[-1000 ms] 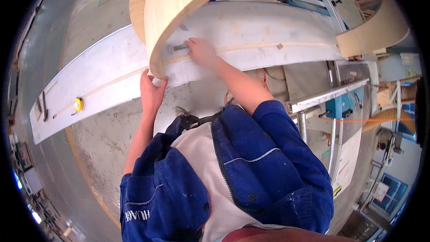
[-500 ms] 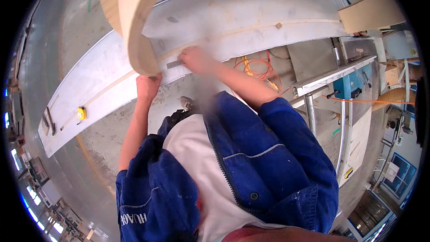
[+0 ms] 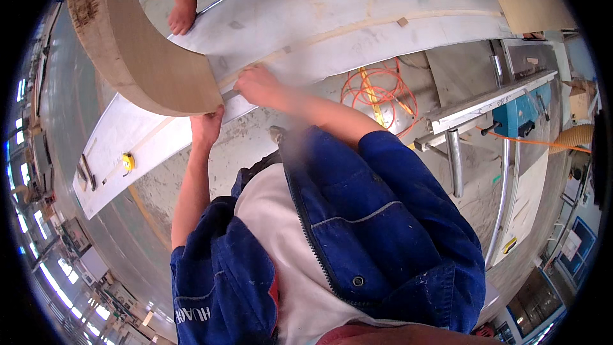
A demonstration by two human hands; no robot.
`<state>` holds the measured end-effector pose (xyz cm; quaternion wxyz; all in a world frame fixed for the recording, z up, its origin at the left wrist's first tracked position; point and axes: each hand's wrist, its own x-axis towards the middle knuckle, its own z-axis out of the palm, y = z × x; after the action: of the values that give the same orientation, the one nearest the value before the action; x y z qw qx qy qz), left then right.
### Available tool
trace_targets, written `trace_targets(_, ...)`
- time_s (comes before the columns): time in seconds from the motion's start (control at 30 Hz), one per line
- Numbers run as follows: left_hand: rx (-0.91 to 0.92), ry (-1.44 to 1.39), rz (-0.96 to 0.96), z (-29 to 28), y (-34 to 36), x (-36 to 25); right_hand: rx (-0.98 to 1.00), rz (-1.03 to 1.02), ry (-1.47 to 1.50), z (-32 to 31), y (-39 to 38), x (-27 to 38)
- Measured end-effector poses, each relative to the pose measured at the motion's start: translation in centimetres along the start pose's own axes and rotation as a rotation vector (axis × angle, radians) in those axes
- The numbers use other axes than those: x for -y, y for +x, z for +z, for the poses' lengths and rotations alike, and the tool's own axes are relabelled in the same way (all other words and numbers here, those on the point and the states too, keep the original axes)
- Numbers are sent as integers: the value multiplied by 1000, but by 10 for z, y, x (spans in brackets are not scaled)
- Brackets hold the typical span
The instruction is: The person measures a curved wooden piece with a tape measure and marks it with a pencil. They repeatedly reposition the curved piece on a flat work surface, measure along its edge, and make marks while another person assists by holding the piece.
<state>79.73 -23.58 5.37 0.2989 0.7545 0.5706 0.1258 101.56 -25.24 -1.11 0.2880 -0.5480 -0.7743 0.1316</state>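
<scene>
A large curved wooden panel stands on edge across the long white curved table. My left hand is closed on the panel's lower near corner, with part of its fingers hidden beneath the wood. Just right of the panel's end, my right hand is closed on a small flat grey strip whose tip reaches toward the panel. A blurred smudge in the picture partly veils the right wrist.
A co-worker's hand rests near the table's far edge. On the table lie a yellow tape measure, dark hand tools and a small wooden block. An orange hose coils on the floor beside a metal-framed stand.
The curved panel has tilted and swung so its broad face and far end show. A co-worker's hand has come into view. My right hand has moved slightly left with the grey strip.
</scene>
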Motion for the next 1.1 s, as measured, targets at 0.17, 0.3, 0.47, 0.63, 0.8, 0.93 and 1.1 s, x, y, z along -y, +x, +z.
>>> trace_targets(0.17,-37,-15,59,3,1,-4,96,36,-95,8,12,8)
trace_targets(0.3,-52,-25,64,9,1,3,84,20,-77,17,18,9)
trace_targets(0.47,-126,-9,-29,12,-18,-9,-82,-91,39,6,7,9)
trace_targets(0.63,-185,155,1,22,-18,15,-2,-102,75,7,8,5)
trace_targets(0.8,-239,295,48,11,-22,-2,84,-60,69,-15,11,26)
trace_targets(0.93,-158,189,135,-14,-27,11,126,-42,60,-7,18,36)
trace_targets(1.1,-111,-89,340,-20,-9,78,180,134,-42,-14,13,51)
